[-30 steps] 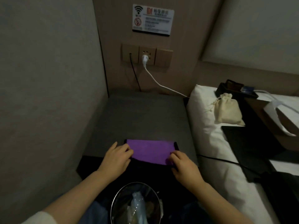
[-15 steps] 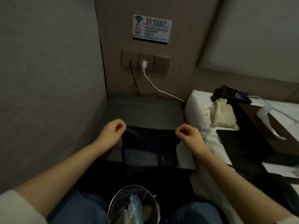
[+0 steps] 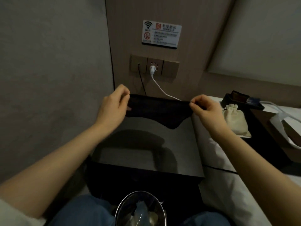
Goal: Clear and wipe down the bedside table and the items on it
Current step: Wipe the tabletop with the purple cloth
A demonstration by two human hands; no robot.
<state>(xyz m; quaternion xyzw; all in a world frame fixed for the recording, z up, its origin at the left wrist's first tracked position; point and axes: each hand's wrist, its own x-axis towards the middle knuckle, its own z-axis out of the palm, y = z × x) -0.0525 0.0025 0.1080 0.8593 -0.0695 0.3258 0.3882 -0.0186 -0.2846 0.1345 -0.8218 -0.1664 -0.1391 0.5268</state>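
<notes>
A dark cleaning cloth (image 3: pixel 156 110) hangs stretched between my hands above the far half of the grey bedside table (image 3: pixel 179 147). My left hand (image 3: pixel 114 106) pinches its upper left corner. My right hand (image 3: pixel 203 106) pinches its upper right corner. The cloth's lower edge sags toward the table top, and its shadow falls on the near part of the table. Nothing else lies on the table top.
A wall socket panel (image 3: pixel 154 66) holds a white plug, and its cable (image 3: pixel 162 90) runs behind the cloth. A bed (image 3: pixel 228 185) at the right carries a cream drawstring pouch (image 3: pixel 234 119), a black tray (image 3: pixel 239 98) and dark flat items. A metal bin (image 3: pixel 140 209) stands below me.
The cloth lay flat at the table's near edge, purple side up, under both hands. I have lifted it by its corners and carried it up and toward the wall.
</notes>
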